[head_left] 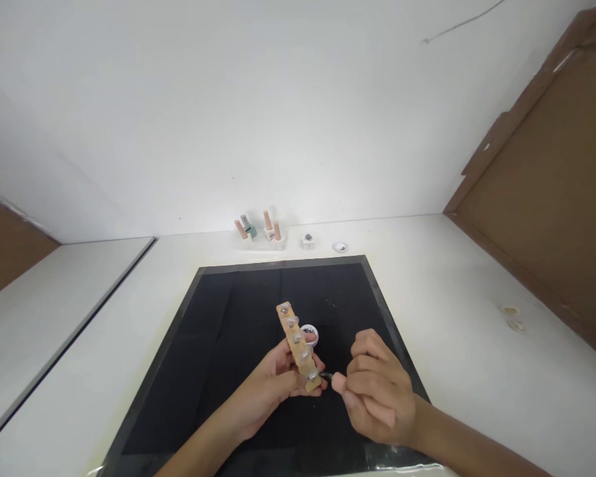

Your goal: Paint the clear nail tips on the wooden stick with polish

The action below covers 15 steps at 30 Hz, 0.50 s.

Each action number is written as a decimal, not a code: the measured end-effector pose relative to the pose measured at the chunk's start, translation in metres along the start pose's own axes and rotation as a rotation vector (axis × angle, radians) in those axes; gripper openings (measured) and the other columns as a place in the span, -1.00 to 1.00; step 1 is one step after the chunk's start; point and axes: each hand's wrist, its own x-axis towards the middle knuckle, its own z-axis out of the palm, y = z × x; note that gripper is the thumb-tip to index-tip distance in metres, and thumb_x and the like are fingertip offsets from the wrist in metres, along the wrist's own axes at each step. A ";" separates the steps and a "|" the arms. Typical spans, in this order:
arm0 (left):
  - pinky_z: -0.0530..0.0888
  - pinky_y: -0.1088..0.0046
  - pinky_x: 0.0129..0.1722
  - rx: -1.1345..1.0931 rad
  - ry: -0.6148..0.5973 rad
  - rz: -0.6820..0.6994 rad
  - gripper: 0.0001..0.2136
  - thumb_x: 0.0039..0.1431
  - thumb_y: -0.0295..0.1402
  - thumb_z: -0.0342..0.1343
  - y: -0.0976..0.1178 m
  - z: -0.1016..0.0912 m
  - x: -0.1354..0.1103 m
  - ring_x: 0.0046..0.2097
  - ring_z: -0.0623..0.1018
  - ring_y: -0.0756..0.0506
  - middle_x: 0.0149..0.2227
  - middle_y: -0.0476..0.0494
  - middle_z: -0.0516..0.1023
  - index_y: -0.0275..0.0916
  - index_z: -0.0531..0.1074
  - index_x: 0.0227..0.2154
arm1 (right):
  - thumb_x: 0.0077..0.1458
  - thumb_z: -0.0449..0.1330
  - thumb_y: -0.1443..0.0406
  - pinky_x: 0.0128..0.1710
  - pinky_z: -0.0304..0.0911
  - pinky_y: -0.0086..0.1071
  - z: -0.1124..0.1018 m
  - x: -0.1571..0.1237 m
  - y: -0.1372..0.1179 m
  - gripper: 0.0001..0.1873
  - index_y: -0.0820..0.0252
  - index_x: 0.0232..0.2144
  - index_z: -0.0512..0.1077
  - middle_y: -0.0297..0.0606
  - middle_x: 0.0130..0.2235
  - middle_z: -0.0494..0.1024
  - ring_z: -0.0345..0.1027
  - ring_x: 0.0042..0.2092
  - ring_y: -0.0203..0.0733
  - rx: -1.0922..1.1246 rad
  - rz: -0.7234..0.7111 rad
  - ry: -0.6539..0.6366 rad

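Strip point(298, 346) of small clear tips, low in the centre of the frame above the black mat point(218, 344), gripped by the left hand point(273, 384). Right hand point(375, 391), clenched on a dark thin tool point(326, 377), touches the strip's near end beside a small white pot point(310, 333). Step apparently dabbing the nearest tip; the next move calls for a steady strip and fine aim.

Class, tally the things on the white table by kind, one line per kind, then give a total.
Black mat: 1
Wooden strip in the left hand: 1
Small white pot: 1
Bottles in the stand: 4
Small round pieces beside the stand: 2
Total: 9
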 end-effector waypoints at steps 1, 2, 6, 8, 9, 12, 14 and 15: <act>0.42 0.33 -0.16 0.004 -0.004 -0.001 -0.56 -0.06 -0.60 0.14 0.000 0.000 0.000 -0.28 0.52 -0.04 -0.29 -0.04 0.48 -0.24 0.34 -0.05 | -0.10 0.06 0.53 -0.50 0.14 -0.32 0.000 0.001 0.000 -0.83 0.19 -0.48 0.28 -0.36 -0.65 0.30 0.09 -0.51 -0.25 -0.004 0.025 0.017; 0.42 0.33 -0.15 0.007 -0.009 -0.001 -0.56 -0.06 -0.61 0.13 0.000 -0.001 0.000 -0.27 0.52 -0.04 -0.29 -0.04 0.48 -0.23 0.34 -0.05 | -0.10 0.06 0.54 -0.50 0.14 -0.32 0.000 0.001 0.000 -0.82 0.18 -0.49 0.27 -0.37 -0.65 0.29 0.09 -0.52 -0.25 0.000 0.048 0.025; 0.42 0.30 -0.14 0.020 0.000 -0.001 -0.56 -0.06 -0.60 0.14 0.001 0.000 -0.001 -0.27 0.52 -0.04 -0.28 -0.04 0.48 -0.21 0.34 -0.06 | -0.07 0.05 0.54 -0.49 0.16 -0.33 -0.002 0.005 -0.001 -0.81 0.17 -0.48 0.27 -0.39 -0.64 0.29 0.08 -0.54 -0.29 0.086 0.093 0.021; 0.42 0.30 -0.14 0.023 0.005 -0.004 -0.56 -0.08 -0.59 0.15 0.001 0.001 -0.001 -0.27 0.52 -0.05 -0.28 -0.05 0.49 -0.22 0.35 -0.06 | -0.06 0.05 0.53 -0.48 0.17 -0.33 -0.003 0.006 -0.001 -0.83 0.17 -0.47 0.27 -0.39 -0.63 0.30 0.10 -0.54 -0.29 0.145 0.102 -0.006; 0.42 0.30 -0.14 0.024 0.004 -0.006 -0.55 -0.09 -0.59 0.16 0.002 0.001 -0.001 -0.27 0.52 -0.05 -0.29 -0.05 0.49 -0.23 0.34 -0.06 | -0.05 0.06 0.52 -0.47 0.18 -0.33 -0.002 0.006 -0.001 -0.84 0.17 -0.47 0.27 -0.39 -0.62 0.31 0.11 -0.53 -0.29 0.167 0.111 -0.022; 0.42 0.32 -0.16 0.023 0.002 -0.012 -0.54 -0.09 -0.59 0.16 0.002 0.002 -0.001 -0.27 0.52 -0.04 -0.29 -0.05 0.49 -0.23 0.34 -0.06 | -0.03 0.07 0.51 -0.47 0.17 -0.34 -0.002 0.004 0.000 -0.84 0.16 -0.49 0.26 -0.39 -0.62 0.30 0.13 -0.52 -0.28 0.182 0.158 -0.038; 0.42 0.32 -0.16 0.022 -0.003 -0.011 -0.55 -0.08 -0.58 0.16 0.002 0.002 -0.001 -0.28 0.53 -0.05 -0.29 -0.04 0.49 -0.22 0.34 -0.06 | -0.02 0.07 0.51 -0.49 0.14 -0.35 -0.002 0.004 -0.001 -0.82 0.15 -0.53 0.24 -0.40 -0.63 0.27 0.12 -0.52 -0.28 0.148 0.214 -0.018; 0.42 0.32 -0.16 0.022 -0.008 -0.008 -0.55 -0.08 -0.58 0.16 0.001 0.001 -0.001 -0.27 0.53 -0.05 -0.30 -0.03 0.49 -0.21 0.34 -0.06 | -0.02 0.06 0.51 -0.49 0.14 -0.35 -0.002 0.004 -0.001 -0.81 0.15 -0.54 0.23 -0.41 -0.63 0.25 0.11 -0.52 -0.28 0.130 0.242 -0.006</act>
